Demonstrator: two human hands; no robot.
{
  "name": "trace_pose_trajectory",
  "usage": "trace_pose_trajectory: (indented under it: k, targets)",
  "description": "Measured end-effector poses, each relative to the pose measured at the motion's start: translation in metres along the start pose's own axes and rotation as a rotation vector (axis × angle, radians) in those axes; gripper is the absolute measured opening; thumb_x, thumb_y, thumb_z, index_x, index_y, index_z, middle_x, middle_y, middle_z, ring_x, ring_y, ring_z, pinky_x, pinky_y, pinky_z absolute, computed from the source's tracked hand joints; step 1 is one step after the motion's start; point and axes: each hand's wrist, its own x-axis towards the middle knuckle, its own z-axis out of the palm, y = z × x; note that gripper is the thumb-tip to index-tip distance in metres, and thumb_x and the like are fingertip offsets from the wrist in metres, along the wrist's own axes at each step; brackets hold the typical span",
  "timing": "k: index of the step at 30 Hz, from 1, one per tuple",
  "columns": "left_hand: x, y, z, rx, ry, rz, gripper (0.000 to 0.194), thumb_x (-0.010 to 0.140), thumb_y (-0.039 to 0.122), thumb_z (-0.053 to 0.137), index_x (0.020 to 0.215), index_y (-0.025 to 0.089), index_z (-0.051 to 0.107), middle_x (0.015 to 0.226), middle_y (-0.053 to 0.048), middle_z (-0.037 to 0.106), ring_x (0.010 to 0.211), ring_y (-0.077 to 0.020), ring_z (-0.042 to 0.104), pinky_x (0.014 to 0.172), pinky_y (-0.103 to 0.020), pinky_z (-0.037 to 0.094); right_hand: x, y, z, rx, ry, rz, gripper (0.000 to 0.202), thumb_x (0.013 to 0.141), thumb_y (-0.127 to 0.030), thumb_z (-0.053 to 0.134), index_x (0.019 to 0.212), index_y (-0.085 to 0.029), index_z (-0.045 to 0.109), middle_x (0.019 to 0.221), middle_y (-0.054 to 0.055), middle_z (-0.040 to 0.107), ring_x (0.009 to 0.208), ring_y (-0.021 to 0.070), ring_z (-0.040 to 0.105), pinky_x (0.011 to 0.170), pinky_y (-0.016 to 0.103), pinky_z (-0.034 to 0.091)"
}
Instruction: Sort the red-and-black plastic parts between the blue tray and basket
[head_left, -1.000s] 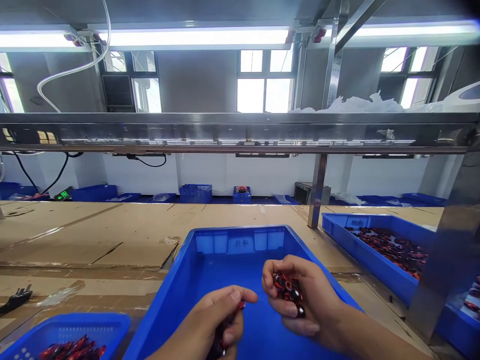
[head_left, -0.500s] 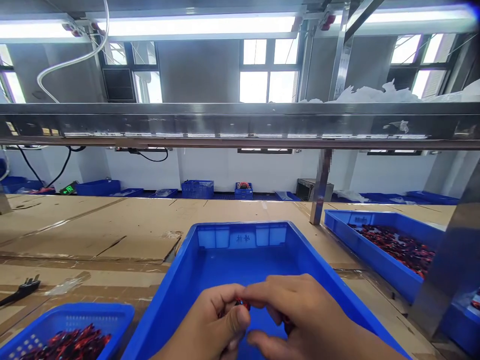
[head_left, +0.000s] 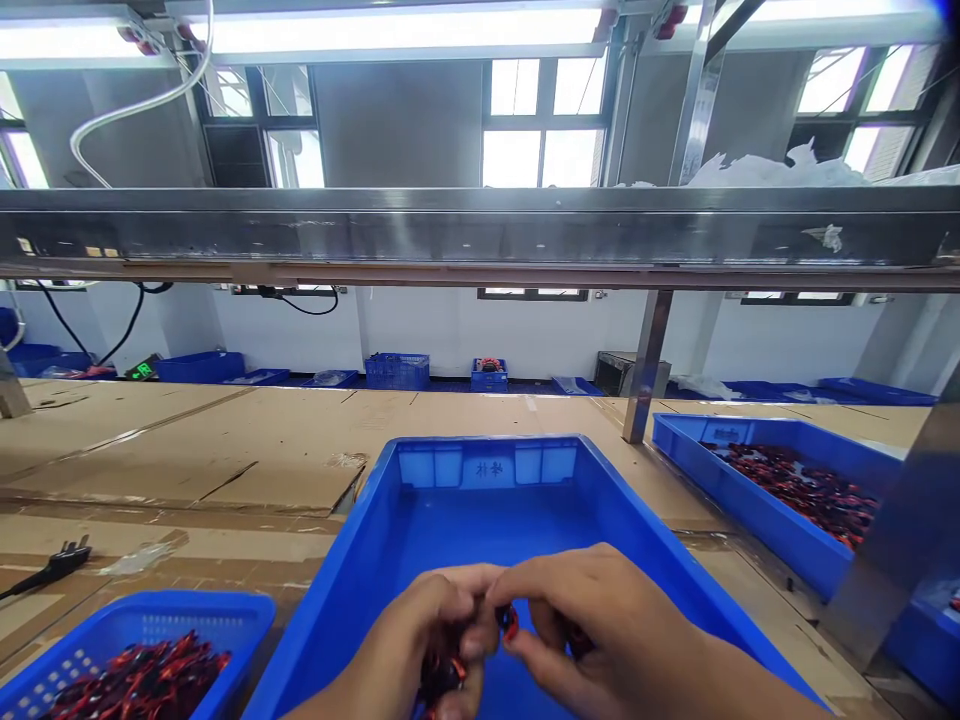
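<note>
Large tray [head_left: 480,470]: solid bright blue, paler blue panels on far wall, small dark characters on middle panel.
Small rings [head_left: 508,622] pinched between fingers [head_left: 480,640]: red and black, glossy.
Perforated basket [head_left: 161,625], lower left: blue, rows of pale slots; contents a red-and-black tangle.
Right tray [head_left: 750,440]: same blue; contents [head_left: 802,490] red flecked with black.
Desk [head_left: 187,440]: tan cardboard brown, darker seams, clear tape sheen.
Plug [head_left: 56,565], left edge: black.
Overhead rail [head_left: 480,235]: brushed silver-grey, mirror streaks.
Post [head_left: 646,365]: polished steel grey.
Back wall [head_left: 435,335]: white.
Distant crates [head_left: 397,370]: blue.
</note>
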Motion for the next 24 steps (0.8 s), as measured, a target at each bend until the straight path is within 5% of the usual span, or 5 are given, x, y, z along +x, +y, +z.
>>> trace_pose_trajectory:
  k: [5, 11, 19, 21, 24]
  targets:
    - [0.006, 0.004, -0.003, -0.376, 0.135, -0.112, 0.069, 0.039, 0.002, 0.042, 0.105, 0.01, 0.061, 0.073, 0.0, 0.047, 0.053, -0.0073, 0.045, 0.045, -0.018, 0.031, 0.0, -0.002, -0.003, 0.13, 0.114, 0.057, 0.014, 0.08, -0.014, 0.06, 0.092, -0.021, 0.06, 0.059, -0.005, 0.06, 0.047, 0.0082, 0.05, 0.052, 0.019, 0.039]
    - [0.011, 0.002, -0.009, -0.535, 0.334, -0.089, 0.072, 0.056, -0.003, 0.047, 0.127, 0.008, 0.049, 0.081, -0.005, 0.056, 0.065, -0.0109, 0.054, 0.062, -0.024, 0.046, -0.002, -0.001, 0.003, 0.446, 0.11, 0.254, 0.016, 0.078, -0.016, 0.065, 0.088, -0.02, 0.054, 0.059, -0.006, 0.051, 0.049, 0.007, 0.041, 0.048, 0.018, 0.033]
    - [0.012, 0.003, -0.006, -0.531, 0.325, -0.046, 0.053, 0.077, 0.001, 0.055, 0.13, 0.003, 0.047, 0.09, -0.015, 0.062, 0.084, -0.018, 0.063, 0.083, -0.036, 0.053, 0.004, 0.018, 0.002, 1.753, -0.046, 0.674, 0.024, 0.09, -0.049, 0.042, 0.093, -0.025, 0.046, 0.061, -0.006, 0.049, 0.032, 0.0045, 0.024, 0.025, 0.014, 0.02]
    - [0.012, 0.003, -0.006, -0.526, 0.319, -0.03, 0.049, 0.078, 0.001, 0.056, 0.126, 0.002, 0.051, 0.091, -0.014, 0.062, 0.086, -0.019, 0.063, 0.084, -0.038, 0.053, 0.005, 0.017, 0.004, 1.677, -0.112, 0.728, 0.027, 0.091, -0.05, 0.041, 0.086, -0.023, 0.046, 0.06, -0.006, 0.049, 0.031, 0.0042, 0.025, 0.024, 0.014, 0.019]
    - [0.011, 0.002, -0.006, -0.489, 0.301, 0.031, 0.042, 0.079, 0.002, 0.056, 0.121, 0.004, 0.057, 0.093, -0.012, 0.062, 0.088, -0.0204, 0.064, 0.085, -0.039, 0.053, 0.004, 0.012, 0.011, 1.129, -0.077, 0.685, 0.028, 0.092, -0.046, 0.048, 0.081, -0.021, 0.05, 0.057, -0.006, 0.049, 0.035, 0.0062, 0.037, 0.032, 0.016, 0.028]
